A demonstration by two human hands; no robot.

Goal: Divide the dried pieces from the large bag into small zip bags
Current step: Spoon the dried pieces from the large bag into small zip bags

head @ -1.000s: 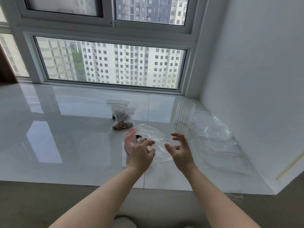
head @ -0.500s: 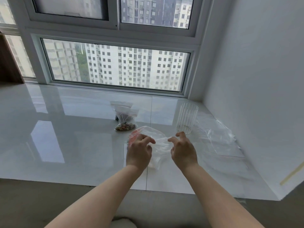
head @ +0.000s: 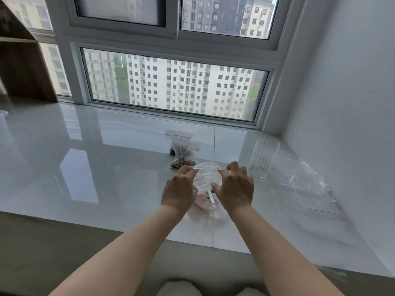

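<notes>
Head view. The left hand [head: 179,190] and right hand [head: 234,189] each pinch, with curled fingers, one side of the mouth of a clear bag [head: 207,174] raised just above the white surface [head: 85,167]. Pink and white contents sit low in the bag, between the wrists; their detail is blurred. Behind the hands lie two small zip bags: the nearer [head: 184,157] holds brown dried pieces, the farther [head: 176,138] a few dark ones. A ribbed glass [head: 263,160] stands to the right, beside loose clear plastic [head: 303,184] spread along the wall.
</notes>
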